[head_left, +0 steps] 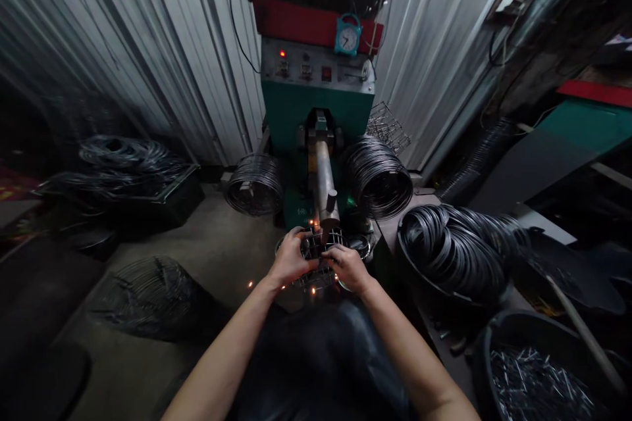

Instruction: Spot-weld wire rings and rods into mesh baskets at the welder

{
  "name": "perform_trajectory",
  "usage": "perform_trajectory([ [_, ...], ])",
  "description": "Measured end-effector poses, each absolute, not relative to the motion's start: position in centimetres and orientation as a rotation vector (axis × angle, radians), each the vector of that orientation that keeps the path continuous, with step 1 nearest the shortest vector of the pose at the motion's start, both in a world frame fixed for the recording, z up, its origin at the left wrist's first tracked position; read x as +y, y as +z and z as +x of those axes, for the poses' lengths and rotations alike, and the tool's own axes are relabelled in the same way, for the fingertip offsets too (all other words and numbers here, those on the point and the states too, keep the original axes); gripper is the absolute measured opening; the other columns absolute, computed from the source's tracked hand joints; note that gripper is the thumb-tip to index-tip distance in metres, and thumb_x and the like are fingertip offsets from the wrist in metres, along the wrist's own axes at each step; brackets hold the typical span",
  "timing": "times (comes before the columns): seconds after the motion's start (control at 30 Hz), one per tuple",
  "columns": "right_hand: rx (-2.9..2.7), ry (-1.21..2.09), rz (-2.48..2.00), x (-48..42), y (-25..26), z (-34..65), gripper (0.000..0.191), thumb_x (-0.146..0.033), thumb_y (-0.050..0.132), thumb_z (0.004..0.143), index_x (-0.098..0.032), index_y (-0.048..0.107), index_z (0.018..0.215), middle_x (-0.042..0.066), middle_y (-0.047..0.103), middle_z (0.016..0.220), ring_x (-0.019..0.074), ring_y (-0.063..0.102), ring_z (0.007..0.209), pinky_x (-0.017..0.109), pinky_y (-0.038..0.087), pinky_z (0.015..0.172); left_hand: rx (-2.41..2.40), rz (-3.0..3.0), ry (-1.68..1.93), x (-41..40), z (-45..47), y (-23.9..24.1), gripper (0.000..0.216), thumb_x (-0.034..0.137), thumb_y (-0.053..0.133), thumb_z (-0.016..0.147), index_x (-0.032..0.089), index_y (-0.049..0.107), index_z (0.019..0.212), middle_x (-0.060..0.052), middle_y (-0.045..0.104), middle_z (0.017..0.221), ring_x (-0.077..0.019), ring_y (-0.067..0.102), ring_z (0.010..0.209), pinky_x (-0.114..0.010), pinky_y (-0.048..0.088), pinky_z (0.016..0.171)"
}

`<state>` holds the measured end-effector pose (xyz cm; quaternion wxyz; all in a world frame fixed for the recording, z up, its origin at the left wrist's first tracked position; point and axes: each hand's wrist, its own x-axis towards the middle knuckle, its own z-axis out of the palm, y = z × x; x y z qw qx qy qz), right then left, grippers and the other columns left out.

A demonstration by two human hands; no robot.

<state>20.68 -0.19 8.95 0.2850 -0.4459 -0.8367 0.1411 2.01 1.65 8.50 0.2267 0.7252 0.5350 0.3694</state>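
Note:
Both of my hands are at a wire basket beneath the electrode arm of a green spot welding machine. My left hand grips the left side of the wire frame, with its thumb pointing inward. On the right, my right hand is closed at the basket near the electrode tip; its fingertips are partly hidden, so any small piece between them cannot be made out. The metal electrode arm reaches down toward the basket between my hands. Orange sparks fly around the wires.
Wire ring stacks hang left and right of the machine. A tub of wire rings and a bucket of short wire pieces stand at right. A wire bundle lies on the floor at left. A blue clock sits on the machine.

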Motion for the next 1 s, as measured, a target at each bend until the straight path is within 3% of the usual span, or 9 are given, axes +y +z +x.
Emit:
perform_trajectory([
  [0.1, -2.171, 0.4, -1.209, -0.3, 8.8, 20.5, 0.015, -0.018, 0.056, 0.084, -0.02, 0.066, 0.095, 0.006, 0.067, 0.095, 0.0155, 0.065, 0.086, 0.024, 0.05, 0.077, 1.491, 1.973, 0.982, 2.2, 2.1, 8.5, 0.056, 0.03, 0.075, 0.051, 0.018, 0.06, 0.103, -0.01, 0.052, 0.119, -0.0283, 0.053, 0.112, -0.042, 0.044, 0.097],
  [0.23, -1.94, 0.429, -1.243, -3.1, 8.0, 20.8, 0.034, -0.023, 0.06, 0.08, -0.021, 0.055, 0.114, 0.009, 0.06, 0.112, 0.0199, 0.058, 0.103, 0.032, 0.048, 0.088, 1.466, 2.009, 0.984, 2.2, 2.4, 8.5, 0.06, 0.029, 0.075, 0.051, 0.017, 0.058, 0.108, -0.011, 0.049, 0.124, -0.0285, 0.049, 0.117, -0.043, 0.04, 0.101],
  [0.3, -1.777, 0.461, -1.339, -4.6, 7.5, 21.3, 0.038, -0.025, 0.062, 0.077, -0.02, 0.052, 0.114, 0.011, 0.058, 0.111, 0.0226, 0.056, 0.105, 0.037, 0.047, 0.09, 1.421, 2.061, 0.947, 2.2, 2.6, 8.6, 0.063, 0.027, 0.076, 0.05, 0.017, 0.058, 0.109, -0.012, 0.048, 0.125, -0.0296, 0.047, 0.119, -0.044, 0.039, 0.102],
  [0.43, -1.436, 0.713, -1.51, -6.0, 6.5, 23.1, 0.04, -0.034, 0.066, 0.07, -0.018, 0.052, 0.104, 0.009, 0.06, 0.1, 0.0229, 0.058, 0.094, 0.037, 0.049, 0.082, 1.404, 2.044, 0.95, 2.6, 2.9, 8.5, 0.062, 0.026, 0.077, 0.049, 0.016, 0.058, 0.107, -0.013, 0.048, 0.126, -0.0304, 0.046, 0.12, -0.044, 0.038, 0.103],
  [0.53, -1.175, 1.072, -1.521, -6.5, 5.3, 24.5, 0.036, -0.04, 0.059, 0.073, -0.017, 0.053, 0.1, 0.005, 0.061, 0.082, 0.0176, 0.059, 0.073, 0.028, 0.049, 0.061, 1.429, 1.967, 1.001, 3.1, 2.7, 8.2, 0.062, 0.027, 0.077, 0.05, 0.016, 0.057, 0.108, -0.014, 0.048, 0.126, -0.0297, 0.048, 0.119, -0.046, 0.039, 0.102],
  [0.63, -0.983, 1.273, -1.513, -7.4, 3.4, 25.2, 0.033, -0.042, 0.051, 0.075, -0.016, 0.057, 0.094, -0.001, 0.052, 0.062, 0.0138, 0.053, 0.056, 0.022, 0.04, 0.046, 1.453, 1.937, 1.018, 3.8, 2.5, 8.3, 0.058, 0.027, 0.076, 0.05, 0.016, 0.058, 0.104, -0.012, 0.051, 0.122, -0.0291, 0.051, 0.114, -0.046, 0.042, 0.098],
  [0.87, -0.938, 1.286, -1.543, -9.5, -0.1, 25.9, 0.033, -0.039, 0.051, 0.071, -0.019, 0.065, 0.093, -0.001, 0.053, 0.059, 0.0145, 0.053, 0.053, 0.023, 0.041, 0.044, 1.536, 1.929, 0.977, 5.0, 2.3, 9.5, 0.053, 0.029, 0.074, 0.051, 0.017, 0.059, 0.101, -0.012, 0.054, 0.119, -0.0289, 0.053, 0.112, -0.042, 0.043, 0.096],
  [1.0, -0.759, 1.405, -1.503, -10.5, -0.1, 25.9, 0.031, -0.036, 0.06, 0.063, -0.018, 0.066, 0.088, -0.001, 0.056, 0.059, 0.0137, 0.055, 0.054, 0.025, 0.046, 0.051, 1.5, 1.929, 0.922, 5.3, 2.3, 9.3, 0.056, 0.031, 0.075, 0.052, 0.017, 0.058, 0.103, -0.011, 0.055, 0.118, -0.0282, 0.054, 0.109, -0.042, 0.044, 0.094],
])
